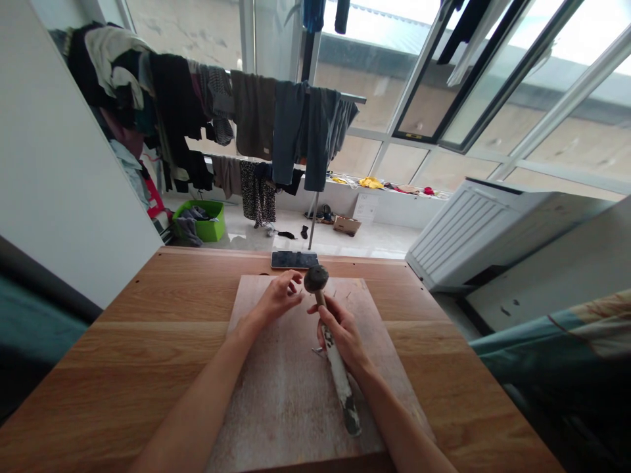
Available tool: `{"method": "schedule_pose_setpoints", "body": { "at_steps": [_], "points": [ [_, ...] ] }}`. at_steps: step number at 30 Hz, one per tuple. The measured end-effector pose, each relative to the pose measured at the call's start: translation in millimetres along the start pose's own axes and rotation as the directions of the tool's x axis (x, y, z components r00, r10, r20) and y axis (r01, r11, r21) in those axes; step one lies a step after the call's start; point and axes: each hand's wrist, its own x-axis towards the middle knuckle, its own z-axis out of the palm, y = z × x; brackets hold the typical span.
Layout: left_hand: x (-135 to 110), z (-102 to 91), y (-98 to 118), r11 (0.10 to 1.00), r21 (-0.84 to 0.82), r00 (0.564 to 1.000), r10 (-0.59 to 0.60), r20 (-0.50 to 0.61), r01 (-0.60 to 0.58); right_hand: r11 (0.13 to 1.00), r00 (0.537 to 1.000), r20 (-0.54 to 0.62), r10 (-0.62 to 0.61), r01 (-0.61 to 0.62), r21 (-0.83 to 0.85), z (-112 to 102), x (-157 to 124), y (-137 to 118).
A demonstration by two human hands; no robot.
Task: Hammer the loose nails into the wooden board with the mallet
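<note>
My right hand (pixel 341 334) is wrapped round the handle of a hammer (pixel 329 341), whose dark round head (pixel 316 278) hangs just above a pale wooden board (pixel 296 387). My left hand (pixel 280 295) rests on the board's far part, fingers pinched together right beside the hammer head, apparently on a small nail that I cannot make out. A few thin nails (pixel 340 292) stand or lie on the board near the hammer head. The board lies on a brown wooden table (pixel 148 335).
A phone (pixel 294 259) lies flat at the table's far edge. Beyond stand a clothes rack (pixel 276 125) hung with garments, a green basket (pixel 204 220), and large windows. A white panelled unit (pixel 473 223) stands at the right.
</note>
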Motion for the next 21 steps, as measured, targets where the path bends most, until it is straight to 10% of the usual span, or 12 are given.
{"method": "schedule_pose_setpoints", "body": {
  "at_steps": [4, 10, 15, 21],
  "points": [
    [0, -9.5, 32, 0.980, 0.189, 0.985, 0.028, 0.170, -0.061, 0.997, 0.982, -0.177, -0.061, 0.070, 0.045, -8, 0, -11],
    [-16, 15.9, 86, 0.935, 0.300, 0.835, -0.009, 0.551, -0.188, 0.992, 0.944, -0.310, -0.113, 0.125, 0.017, -22, 1, -13],
    [-24, 31.3, 97, 0.927, 0.301, 0.808, 0.004, 0.589, -0.224, 0.991, 0.951, -0.289, -0.109, 0.125, 0.038, -21, 2, -12],
    [-7, -14.8, 71, 0.915, 0.392, 0.887, -0.104, 0.451, -0.092, 0.996, 0.964, -0.259, -0.064, 0.079, 0.048, -19, 0, -9]
  ]
}}
